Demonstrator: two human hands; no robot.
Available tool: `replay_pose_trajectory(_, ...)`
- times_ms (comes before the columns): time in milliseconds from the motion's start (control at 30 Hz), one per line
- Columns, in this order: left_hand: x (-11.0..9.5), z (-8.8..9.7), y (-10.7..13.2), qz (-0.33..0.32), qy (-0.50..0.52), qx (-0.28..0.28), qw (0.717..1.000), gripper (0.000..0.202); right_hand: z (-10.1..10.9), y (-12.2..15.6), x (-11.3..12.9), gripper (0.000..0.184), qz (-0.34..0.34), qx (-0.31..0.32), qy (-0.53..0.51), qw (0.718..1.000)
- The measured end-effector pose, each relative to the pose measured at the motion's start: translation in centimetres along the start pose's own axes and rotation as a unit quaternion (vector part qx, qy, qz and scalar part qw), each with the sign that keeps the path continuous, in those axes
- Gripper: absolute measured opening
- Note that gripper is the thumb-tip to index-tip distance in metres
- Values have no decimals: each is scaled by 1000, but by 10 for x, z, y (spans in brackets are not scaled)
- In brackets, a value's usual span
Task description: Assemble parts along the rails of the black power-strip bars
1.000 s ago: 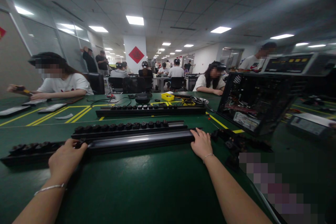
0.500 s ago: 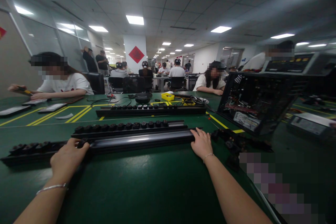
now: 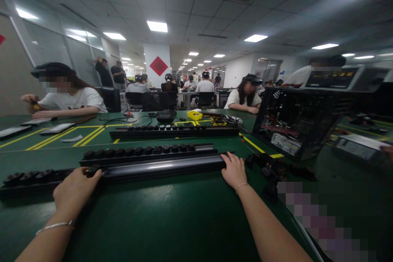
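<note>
both hands on the long black front rail

head view: on the green bench (image 3: 172,217), the front rail (image 3: 132,170) runs in from the left, roughly along the line of the bench's far edge and nearer the wearer than the other rails. its right part carries a smooth, shiny strip; toward its left end sits a row of black round pieces (image 3: 33,178). the left hand (image 3: 73,190) is at the left end of the strip, thumb and fingers closed around a dark knob (image 3: 93,169) on the rail. the right hand (image 3: 235,170) lies over the rail's right end with its fingers bent down on it; whether they squeeze or only rest, i cannot tell

just behind lies a middle rail (image 3: 150,154) topped with similar round pieces, and nearer the bench's far edge a third, the back rail (image 3: 175,132). close to that far edge stand a yellow tray (image 3: 194,118) and a rounded black case (image 3: 166,117). toward the bench's right side is an open computer case (image 3: 302,108), with a tangle of dark parts (image 3: 270,168) near the right hand. at the far left, a co-worker in a white shirt (image 3: 73,100) sits with a tool in one hand
</note>
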State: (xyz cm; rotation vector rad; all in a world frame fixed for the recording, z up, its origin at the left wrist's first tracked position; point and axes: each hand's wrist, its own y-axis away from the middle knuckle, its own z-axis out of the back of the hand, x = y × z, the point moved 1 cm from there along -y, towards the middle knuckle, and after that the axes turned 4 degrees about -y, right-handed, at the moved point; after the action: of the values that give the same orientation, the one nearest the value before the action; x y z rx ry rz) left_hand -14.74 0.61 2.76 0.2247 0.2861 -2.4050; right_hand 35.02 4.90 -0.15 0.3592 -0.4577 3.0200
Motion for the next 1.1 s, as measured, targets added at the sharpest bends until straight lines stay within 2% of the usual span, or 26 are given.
replay_pose_trajectory(267,2,0,0,-32,-17,-4,999,66,0,1,1,55,2,-5,-1,1000)
replay_pose_trajectory(733,-2,3,3,-17,-15,13,1000,68,-5,0,-2,56,13,-26,-4,1000)
replay_pose_trajectory(967,-5,6,4,-16,-10,18,1000,65,-2,0,-1,56,6,-8,-2,1000)
replay_pose_trajectory(1100,-4,4,5,-46,0,13,999,57,0,0,0,56,6,-5,0,1000)
